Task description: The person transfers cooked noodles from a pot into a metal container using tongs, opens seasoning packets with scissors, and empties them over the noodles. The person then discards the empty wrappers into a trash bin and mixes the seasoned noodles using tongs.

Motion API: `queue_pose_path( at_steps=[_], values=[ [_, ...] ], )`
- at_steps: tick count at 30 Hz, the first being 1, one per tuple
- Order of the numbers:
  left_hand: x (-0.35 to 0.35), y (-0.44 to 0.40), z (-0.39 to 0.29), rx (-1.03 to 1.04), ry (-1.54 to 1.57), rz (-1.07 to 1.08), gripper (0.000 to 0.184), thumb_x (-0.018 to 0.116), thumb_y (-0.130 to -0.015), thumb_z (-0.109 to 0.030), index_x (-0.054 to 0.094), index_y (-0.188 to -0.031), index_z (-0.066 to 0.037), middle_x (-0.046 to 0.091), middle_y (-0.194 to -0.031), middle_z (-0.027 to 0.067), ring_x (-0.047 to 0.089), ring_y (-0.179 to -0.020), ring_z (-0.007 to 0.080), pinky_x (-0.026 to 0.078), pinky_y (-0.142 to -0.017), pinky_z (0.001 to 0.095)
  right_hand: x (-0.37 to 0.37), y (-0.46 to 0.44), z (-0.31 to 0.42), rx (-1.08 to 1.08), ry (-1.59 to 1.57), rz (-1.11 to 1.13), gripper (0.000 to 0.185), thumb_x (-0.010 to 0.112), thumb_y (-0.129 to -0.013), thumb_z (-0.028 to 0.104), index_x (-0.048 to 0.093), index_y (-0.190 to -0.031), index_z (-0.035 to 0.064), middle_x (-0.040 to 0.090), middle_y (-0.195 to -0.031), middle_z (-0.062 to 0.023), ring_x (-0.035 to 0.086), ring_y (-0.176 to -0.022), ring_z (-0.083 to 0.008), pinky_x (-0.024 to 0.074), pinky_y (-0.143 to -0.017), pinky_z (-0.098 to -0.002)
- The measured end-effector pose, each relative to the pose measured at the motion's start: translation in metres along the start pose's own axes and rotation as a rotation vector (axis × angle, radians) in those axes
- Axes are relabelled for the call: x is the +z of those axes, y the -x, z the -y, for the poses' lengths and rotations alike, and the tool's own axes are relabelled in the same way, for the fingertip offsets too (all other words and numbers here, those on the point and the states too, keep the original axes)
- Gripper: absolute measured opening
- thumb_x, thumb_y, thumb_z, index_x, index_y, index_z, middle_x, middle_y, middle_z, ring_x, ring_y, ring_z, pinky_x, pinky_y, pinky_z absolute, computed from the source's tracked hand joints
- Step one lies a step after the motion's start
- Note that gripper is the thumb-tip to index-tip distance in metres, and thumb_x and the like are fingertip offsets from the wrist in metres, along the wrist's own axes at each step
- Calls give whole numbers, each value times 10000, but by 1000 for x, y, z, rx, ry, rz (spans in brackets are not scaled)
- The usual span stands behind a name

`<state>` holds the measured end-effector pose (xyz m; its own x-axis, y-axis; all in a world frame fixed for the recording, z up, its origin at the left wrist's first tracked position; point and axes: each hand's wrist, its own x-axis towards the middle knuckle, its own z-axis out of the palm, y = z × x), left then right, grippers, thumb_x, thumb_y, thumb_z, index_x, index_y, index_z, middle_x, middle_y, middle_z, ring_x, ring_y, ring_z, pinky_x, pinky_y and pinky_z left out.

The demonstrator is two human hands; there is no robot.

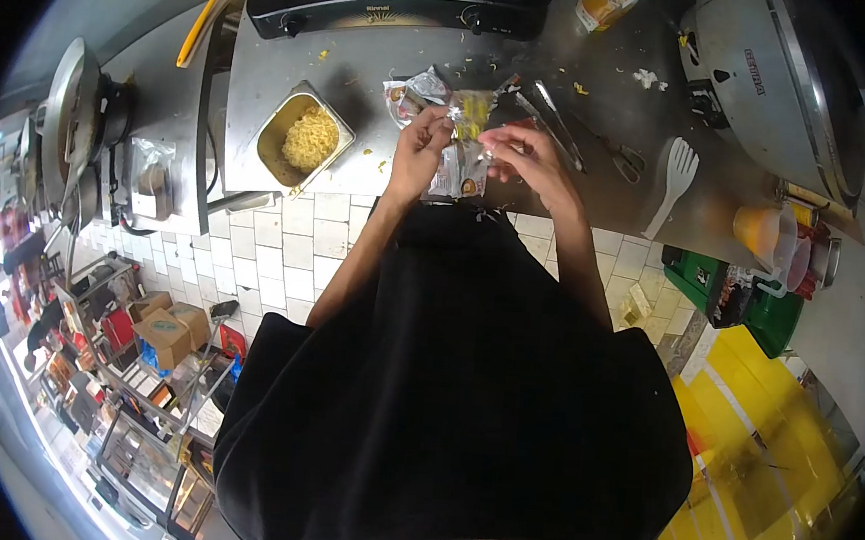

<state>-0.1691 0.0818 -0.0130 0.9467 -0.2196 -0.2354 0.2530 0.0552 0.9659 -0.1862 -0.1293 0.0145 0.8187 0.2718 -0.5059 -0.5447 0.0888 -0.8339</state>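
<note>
My left hand (421, 151) is closed in a pinch, with a small shiny silvery scrap of wrapper (455, 114) at its fingertips. Facing it, my right hand (528, 162) has its thumb and fingers brought together; a tiny pale bit shows at the tips, too small to name. Below and between the hands lies a silver printed packet (459, 175). Just beyond them are a clear packet with yellow contents (476, 108) and a crumpled silver wrapper (417, 92). To the left, a square metal container (273, 143) holds a block of dry noodles (311, 139).
A black Rinnai gas stove (395, 17) stands at the back. Scissors (623, 161), tongs (553, 118) and a white slotted spatula (676, 177) lie to the right. A large appliance (757, 82) is at far right. Scraps dot the metal counter (366, 75).
</note>
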Motion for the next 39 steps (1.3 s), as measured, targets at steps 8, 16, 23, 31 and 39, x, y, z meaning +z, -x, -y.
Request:
queue_pose_path(
  at_steps=[8, 16, 23, 31, 39],
  values=[
    [-10, 5, -24, -60, -24, 246, 278, 636, -972, -69, 602, -1234, 17, 664, -1062, 23, 594, -986, 77, 489, -815, 243, 5, -10, 5, -16, -40, 55, 258, 702, -945, 182, 666, -1140, 16, 721, -957, -68, 700, -770, -119, 519, -573, -241],
    [-26, -8, -41, 33, -260, 482, 498, 613, -856, 109, 459, -1319, 8, 623, -1146, 105, 606, -1123, 148, 519, -854, 274, 20, -4, 28, -530, 663, -216, 382, 807, -836, 206, 644, -1160, 86, 676, -1040, -78, 631, -976, -166, 512, -814, -351],
    [-20, -12, -49, 12, -120, 180, 613, 815, -821, -57, 427, -1293, -7, 639, -1089, 90, 661, -896, 129, 537, -746, 253, 9, -31, -1, -382, 42, -149, 214, 795, -850, 109, 659, -989, 20, 679, -949, -22, 608, -851, -89, 487, -791, -251],
    [3, 12, -23, -42, 228, -30, 279, 685, -897, 57, 609, -1166, 50, 707, -1094, 81, 643, -967, 106, 515, -855, 255, 26, -27, -12, -451, 40, -270, 166, 757, -902, 132, 653, -977, 27, 685, -916, -16, 601, -812, -72, 478, -741, -229],
    [-2, 17, -58, -18, -157, 26, 355, 753, -859, 8, 610, -1180, 52, 716, -1078, 102, 631, -950, 91, 520, -831, 255, 25, -22, 17, -438, 607, -236, 259, 677, -970, 253, 605, -914, 10, 587, -682, -60, 502, -604, -99, 390, -553, -289]
  ],
)
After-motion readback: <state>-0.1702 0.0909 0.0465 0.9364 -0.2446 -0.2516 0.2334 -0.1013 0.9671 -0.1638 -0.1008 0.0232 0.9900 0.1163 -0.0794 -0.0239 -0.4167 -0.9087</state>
